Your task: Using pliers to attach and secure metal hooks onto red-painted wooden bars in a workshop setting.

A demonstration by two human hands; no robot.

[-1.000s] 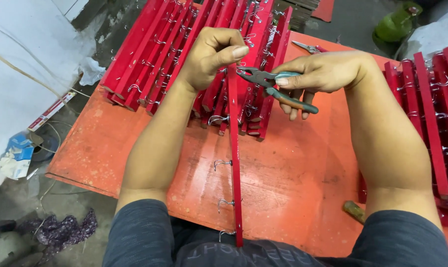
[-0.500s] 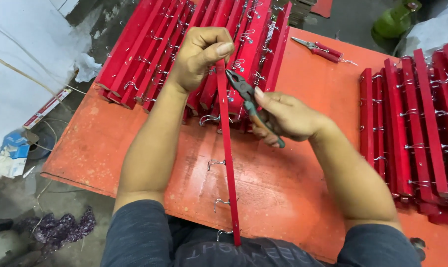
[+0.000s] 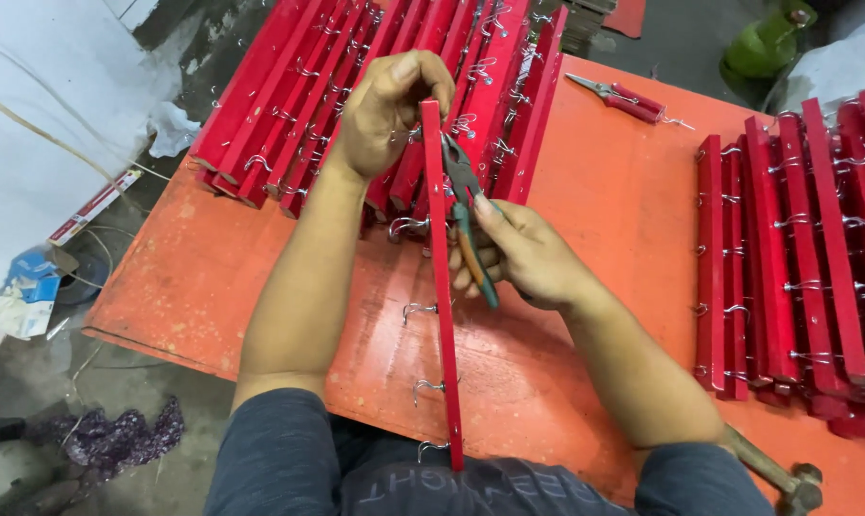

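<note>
- The left hand (image 3: 386,113) is closed around the top end of a long red wooden strip (image 3: 441,287), pinching it near its upper tip and holding it clear of the bench (image 3: 595,229).
- The strip runs nearly straight toward the person: its far end is up in the left hand, over the stacked strips, and its near end comes down to the person's lap at the bench edge. The long axis lies away-to-near, only slightly tilted.
- Small metal hooks (image 3: 415,309) stick out of the strip's left side, spaced along its length; four show below the hand.
- The right hand (image 3: 523,256) is wrapped around the handles of a pair of pliers (image 3: 468,212), whose nose points up and away and sits just beside the strip's right face, near its top. I cannot tell whether the nose actually bites on anything.
- By its look the strip is light, stiff and narrow, so it should not sag when held at one end. The painted faces may be a bit slick, and the hooks can snag skin or sleeves, so the bare stretches between hooks are the sensible places to take hold.
- A pile of like red strips (image 3: 356,86) lies at the far left of the bench, and another row (image 3: 805,258) at the right.
- A second pair of red-handled pliers (image 3: 623,98) lies at the far side, and a hammer (image 3: 776,473) pokes in at the near right corner.
</note>
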